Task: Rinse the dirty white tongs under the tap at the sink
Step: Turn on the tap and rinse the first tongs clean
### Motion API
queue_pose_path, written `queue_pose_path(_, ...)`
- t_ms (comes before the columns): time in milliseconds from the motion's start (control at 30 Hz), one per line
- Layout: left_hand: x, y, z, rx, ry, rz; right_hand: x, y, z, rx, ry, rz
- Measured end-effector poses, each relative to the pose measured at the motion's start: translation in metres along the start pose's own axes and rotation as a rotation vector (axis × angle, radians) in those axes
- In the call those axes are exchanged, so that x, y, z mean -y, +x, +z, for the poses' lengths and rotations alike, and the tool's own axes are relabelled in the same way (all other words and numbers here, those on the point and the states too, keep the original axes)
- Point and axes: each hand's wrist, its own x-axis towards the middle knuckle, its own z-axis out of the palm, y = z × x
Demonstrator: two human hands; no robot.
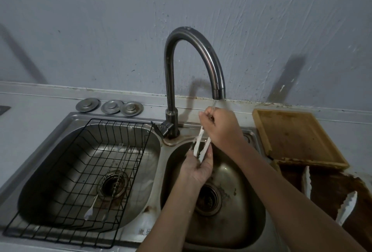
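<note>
White tongs (198,143) hang over the right sink basin (237,217), their two arms pointing down toward me. My right hand (219,126) grips their upper end right under the tap spout (218,92), where a thin stream of water (214,104) falls onto my fingers. My left hand (198,166) holds the lower ends of the arms from below, fingers curled round them. The curved dark metal tap (171,82) stands between the two basins.
A black wire rack (84,181) with a few utensils fills the left basin. Three metal plugs (109,106) lie behind it. A wooden board (296,137) sits right of the sink, with another pair of white tongs (347,207) on the worn brown counter.
</note>
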Motion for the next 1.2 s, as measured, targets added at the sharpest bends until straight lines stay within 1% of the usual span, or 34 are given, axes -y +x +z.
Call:
queue_pose_path(67,0.0,-0.002,0.001,0.008,0.008,-0.003,0.0,0.004,-0.002,-0.01,-0.01,0.024)
queue_pose_path(167,0.006,-0.002,0.0,-0.003,0.044,-0.016,0.004,0.005,-0.002,0.028,-0.062,0.05)
queue_pose_path(333,0.008,-0.006,-0.002,0.019,0.049,-0.055,0.008,0.004,-0.009,0.068,-0.131,0.04)
queue_pose_path(400,0.001,-0.008,-0.001,0.036,0.072,-0.031,0.005,-0.001,-0.014,0.134,-0.269,0.049)
queue_pose_path(500,-0.011,-0.009,0.003,0.078,0.105,0.036,-0.002,-0.017,-0.022,0.245,-0.597,0.009)
queue_pose_path(533,-0.015,-0.008,0.004,0.083,0.125,0.059,-0.004,-0.023,-0.023,0.295,-0.715,-0.023)
queue_pose_path(600,-0.017,-0.009,0.005,0.108,0.211,0.076,-0.008,-0.034,-0.016,0.417,-0.86,-0.13)
queue_pose_path(633,-0.016,-0.011,0.006,0.138,0.279,0.062,-0.011,-0.04,-0.008,0.448,-0.788,-0.11)
queue_pose_path(667,-0.013,-0.013,0.006,0.158,0.376,0.051,-0.012,-0.045,-0.001,0.451,-0.633,-0.021)
queue_pose_path(700,-0.01,-0.014,0.006,0.154,0.492,0.063,-0.013,-0.048,0.007,0.42,-0.428,0.12)
queue_pose_path(733,-0.007,-0.015,0.005,0.126,0.606,0.102,-0.014,-0.05,0.014,0.402,-0.274,0.244)
queue_pose_path(833,-0.009,-0.014,0.003,0.057,0.915,0.273,-0.012,-0.05,0.031,0.446,0.036,0.473)
queue_pose_path(867,-0.012,-0.015,0.004,0.044,1.004,0.328,-0.01,-0.05,0.034,0.449,0.154,0.54)
queue_pose_path(933,-0.023,-0.016,0.006,0.02,1.129,0.426,-0.005,-0.047,0.039,0.411,0.343,0.615)
queue_pose_path(1067,-0.034,-0.027,0.016,0.077,1.239,0.526,0.001,-0.045,0.049,0.287,0.727,0.762)
queue_pose_path(1133,-0.035,-0.028,0.021,0.107,1.206,0.637,-0.001,-0.044,0.05,0.201,0.876,0.88)
queue_pose_path(1200,-0.04,-0.029,0.024,0.117,1.111,0.727,-0.005,-0.042,0.047,0.131,1.032,0.992)
